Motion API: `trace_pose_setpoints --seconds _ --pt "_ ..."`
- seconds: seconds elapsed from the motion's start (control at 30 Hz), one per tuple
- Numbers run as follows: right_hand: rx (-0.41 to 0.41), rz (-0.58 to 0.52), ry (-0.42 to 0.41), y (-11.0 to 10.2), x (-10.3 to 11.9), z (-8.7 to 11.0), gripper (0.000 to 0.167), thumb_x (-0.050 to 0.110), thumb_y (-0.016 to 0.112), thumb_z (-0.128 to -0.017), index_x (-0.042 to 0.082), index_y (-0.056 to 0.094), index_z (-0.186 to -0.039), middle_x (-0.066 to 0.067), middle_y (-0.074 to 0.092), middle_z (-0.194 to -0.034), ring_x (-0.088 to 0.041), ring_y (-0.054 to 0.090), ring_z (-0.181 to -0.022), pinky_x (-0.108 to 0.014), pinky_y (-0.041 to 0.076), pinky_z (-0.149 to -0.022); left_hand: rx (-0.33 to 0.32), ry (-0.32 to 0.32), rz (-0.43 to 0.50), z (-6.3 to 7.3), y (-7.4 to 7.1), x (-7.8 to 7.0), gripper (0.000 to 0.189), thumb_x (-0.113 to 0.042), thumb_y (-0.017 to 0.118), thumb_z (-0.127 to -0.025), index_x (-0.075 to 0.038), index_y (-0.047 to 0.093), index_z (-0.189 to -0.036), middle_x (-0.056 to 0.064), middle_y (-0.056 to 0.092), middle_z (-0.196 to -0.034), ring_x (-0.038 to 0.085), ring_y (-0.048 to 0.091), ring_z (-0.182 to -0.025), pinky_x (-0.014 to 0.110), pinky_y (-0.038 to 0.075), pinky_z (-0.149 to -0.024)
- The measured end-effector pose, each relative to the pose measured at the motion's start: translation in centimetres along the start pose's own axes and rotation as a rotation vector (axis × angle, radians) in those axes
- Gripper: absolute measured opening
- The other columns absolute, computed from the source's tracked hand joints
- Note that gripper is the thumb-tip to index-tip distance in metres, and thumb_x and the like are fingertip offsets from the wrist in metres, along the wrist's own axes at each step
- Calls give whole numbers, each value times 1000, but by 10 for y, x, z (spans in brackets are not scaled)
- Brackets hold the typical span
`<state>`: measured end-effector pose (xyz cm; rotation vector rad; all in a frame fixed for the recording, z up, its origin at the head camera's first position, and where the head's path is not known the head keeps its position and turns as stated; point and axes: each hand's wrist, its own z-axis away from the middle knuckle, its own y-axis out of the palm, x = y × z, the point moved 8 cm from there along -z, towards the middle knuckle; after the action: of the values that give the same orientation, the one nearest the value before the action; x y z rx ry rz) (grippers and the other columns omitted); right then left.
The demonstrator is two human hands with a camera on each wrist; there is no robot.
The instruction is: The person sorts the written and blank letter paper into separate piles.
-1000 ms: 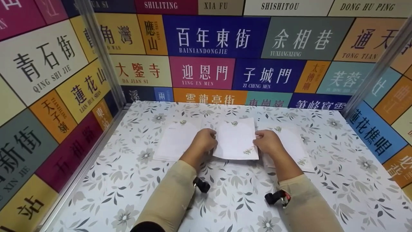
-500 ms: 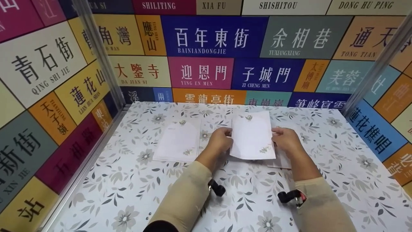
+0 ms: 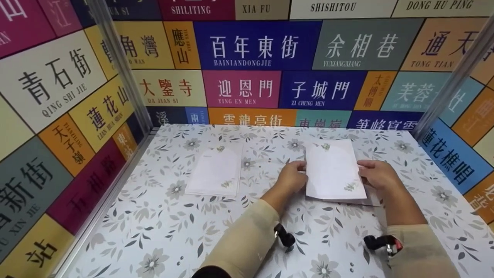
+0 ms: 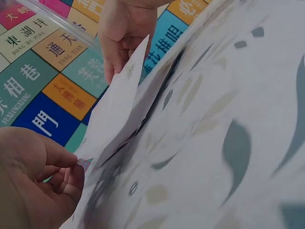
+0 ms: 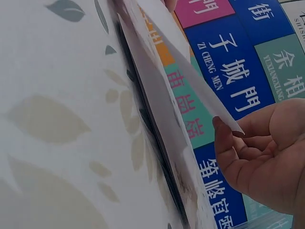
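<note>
A sheet of white stationery paper with small floral prints at its top and lower right is held over the right part of the table. My left hand pinches its left edge, and the thumb and fingers meet at the paper in the left wrist view. On the opposite edge, my right hand pinches the sheet between thumb and fingertips. Below the raised sheet lies more paper, mostly hidden, with a corner showing near the right hand. The right wrist view shows a gap between the two.
A pile of matching floral sheets lies flat on the left of the table. A white cloth with grey leaves and flowers covers the table. Panels with street names stand behind and at both sides, joined by metal posts.
Both hands have carried the pinched sheet from the table's middle to the right, over the paper lying there. The left pile has stayed in place.
</note>
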<state>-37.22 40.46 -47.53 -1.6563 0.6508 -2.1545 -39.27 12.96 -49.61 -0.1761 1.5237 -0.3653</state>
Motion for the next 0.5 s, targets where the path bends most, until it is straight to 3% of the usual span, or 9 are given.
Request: trace_pose_setpoints --seconds 0.13,0.23,0.37,0.5 --pt "28 -50 26 -13 -13 2 58 12 55 -108 0 41 -162 -1 64 -125 3 64 -92 -19 60 -83 39 -13 32 4 22 -2 50 6 69 -88 -9 72 -135 -3 77 -112 7 69 -95 24 60 -78" --pt "50 -65 63 -19 -21 2 58 12 53 -109 2 39 -164 0 63 -128 -1 65 -95 -22 60 -85 59 -15 8 6 32 -4 49 4 72 -88 -10 73 -135 -4 77 -112 6 69 -99 20 57 -88" --pt "80 -37 107 -22 -29 1 60 13 54 -108 4 39 -165 -5 63 -134 -8 65 -100 -24 60 -86 87 -14 1 8 38 -4 51 4 74 -88 -10 72 -136 -2 78 -115 7 71 -102 19 57 -90" --pt "103 5 141 -20 -33 -2 64 17 62 -105 -1 40 -163 1 68 -119 -8 65 -95 -26 59 -83 116 -24 -29 8 37 -2 52 2 75 -89 -11 71 -140 -2 76 -119 7 70 -104 19 59 -86"
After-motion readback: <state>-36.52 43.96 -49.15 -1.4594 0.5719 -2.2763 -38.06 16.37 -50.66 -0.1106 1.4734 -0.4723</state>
